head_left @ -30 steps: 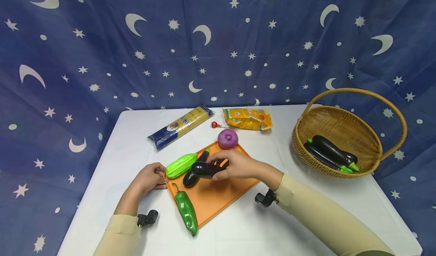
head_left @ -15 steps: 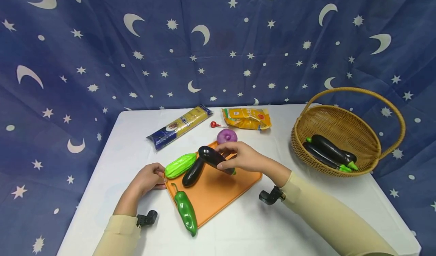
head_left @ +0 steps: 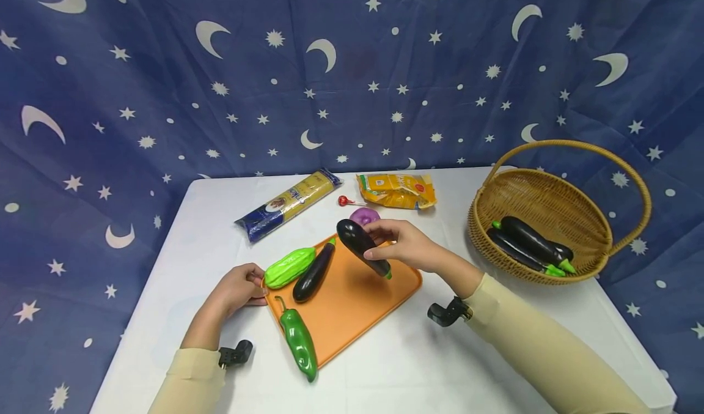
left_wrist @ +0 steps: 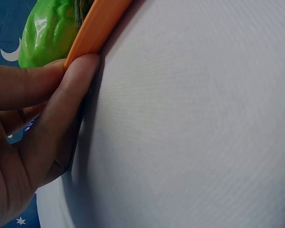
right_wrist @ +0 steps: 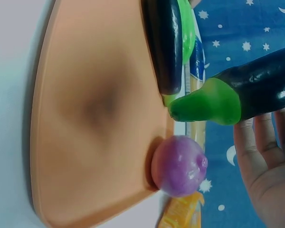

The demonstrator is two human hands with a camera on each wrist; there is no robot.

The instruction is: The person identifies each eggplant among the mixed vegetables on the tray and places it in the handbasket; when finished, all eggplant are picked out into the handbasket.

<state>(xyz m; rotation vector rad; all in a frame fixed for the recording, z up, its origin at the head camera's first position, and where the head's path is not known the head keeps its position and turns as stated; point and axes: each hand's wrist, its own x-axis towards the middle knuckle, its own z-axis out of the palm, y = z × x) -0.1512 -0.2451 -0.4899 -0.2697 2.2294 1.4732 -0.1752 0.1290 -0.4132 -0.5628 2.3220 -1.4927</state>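
The left hand (head_left: 239, 288) pinches the corner of a flat orange plastic tray (head_left: 357, 307). Along its rim lie a bumpy bright-green gourd (head_left: 290, 268) and a long shiny green pepper (head_left: 299, 343); inside is a smooth black eggplant (head_left: 313, 273). A long blue-and-gold packet (head_left: 288, 205) says "nke". The right hand (head_left: 400, 240), fingers bent, holds another black eggplant (head_left: 355, 239) above the tray, farther right than a second ago. A brown woven basket (head_left: 555, 200) has more black eggplants (head_left: 529, 240).

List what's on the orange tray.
The tray holds an eggplant and, at its edges, a ridged gourd, a green pepper and a purple onion. In the head view, another eggplant, in the right hand, partly hides the onion; the surface under all four is covered.
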